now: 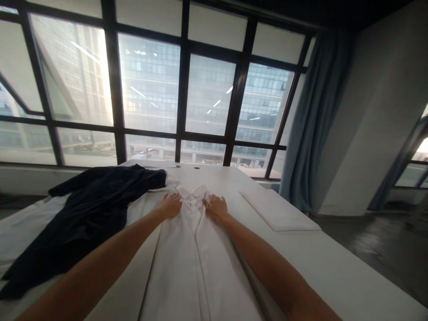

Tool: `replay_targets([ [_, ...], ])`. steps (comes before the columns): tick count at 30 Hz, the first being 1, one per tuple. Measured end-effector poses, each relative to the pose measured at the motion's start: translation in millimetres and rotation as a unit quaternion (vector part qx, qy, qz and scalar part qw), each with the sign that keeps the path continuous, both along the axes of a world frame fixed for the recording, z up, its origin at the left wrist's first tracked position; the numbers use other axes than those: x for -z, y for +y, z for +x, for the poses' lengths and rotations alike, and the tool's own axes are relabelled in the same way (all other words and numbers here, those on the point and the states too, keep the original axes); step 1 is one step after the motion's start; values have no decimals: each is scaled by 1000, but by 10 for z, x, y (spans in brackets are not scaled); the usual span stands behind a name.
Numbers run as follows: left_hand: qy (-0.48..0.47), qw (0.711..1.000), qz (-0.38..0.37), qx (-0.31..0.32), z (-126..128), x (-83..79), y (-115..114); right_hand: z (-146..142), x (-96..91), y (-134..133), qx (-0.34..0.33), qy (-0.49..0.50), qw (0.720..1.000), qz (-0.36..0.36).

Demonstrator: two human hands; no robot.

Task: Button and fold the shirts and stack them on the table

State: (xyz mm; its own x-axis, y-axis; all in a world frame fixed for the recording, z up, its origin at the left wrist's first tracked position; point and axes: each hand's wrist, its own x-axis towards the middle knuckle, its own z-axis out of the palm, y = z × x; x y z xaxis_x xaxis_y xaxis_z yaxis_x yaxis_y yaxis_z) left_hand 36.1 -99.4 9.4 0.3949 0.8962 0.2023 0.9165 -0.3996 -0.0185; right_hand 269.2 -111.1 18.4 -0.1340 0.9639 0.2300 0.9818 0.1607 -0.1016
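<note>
A long white collared shirt (pixel 192 240) lies front up on the table, its collar pointing toward the window and its front opening running down the middle toward me. My left hand (pixel 170 206) rests on the shirt's left shoulder area beside the collar, fingers stretched out over the cloth. On the other side of the collar, my right hand (pixel 216 207) lies on the opposite shoulder, thumb apart from the fingers. Both palms face down, so what is beneath them is hidden. The lower end of the shirt runs out of view at the bottom.
A dark navy garment (pixel 96 205) lies spread at the left, over white cloth (pixel 30 227). To the right, a folded white cloth (pixel 279 209) sits on the white table (pixel 334 272). Windows stand beyond the table, with a blue curtain (pixel 310 125) and a pillar (pixel 361 133) at right.
</note>
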Motion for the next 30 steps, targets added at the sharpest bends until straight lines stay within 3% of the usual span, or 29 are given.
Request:
replay_targets([
  [5,-26,998,-51,35,-43,274,-501,68,204,-418,-73,17,996,-55],
  [7,-24,996,-74,32,-3,342,-589,44,271,-478,-74,17,993,-92],
  [10,-22,997,-80,8,92,264,-517,-36,230,-403,-39,15,994,-102],
  [15,-10,999,-39,-35,180,61,-410,-66,107,-317,23,-8,999,-26],
  [19,-34,997,-68,24,259,166,-645,-44,237,-468,-33,9,997,-70],
  [22,-56,996,-55,46,282,228,-814,10,268,-575,-59,20,997,-38],
  [26,-99,992,-26,80,3,191,-970,355,158,-750,-75,44,996,17],
  [30,-106,980,-42,162,-488,156,-1237,817,120,-1050,-98,35,995,2],
])
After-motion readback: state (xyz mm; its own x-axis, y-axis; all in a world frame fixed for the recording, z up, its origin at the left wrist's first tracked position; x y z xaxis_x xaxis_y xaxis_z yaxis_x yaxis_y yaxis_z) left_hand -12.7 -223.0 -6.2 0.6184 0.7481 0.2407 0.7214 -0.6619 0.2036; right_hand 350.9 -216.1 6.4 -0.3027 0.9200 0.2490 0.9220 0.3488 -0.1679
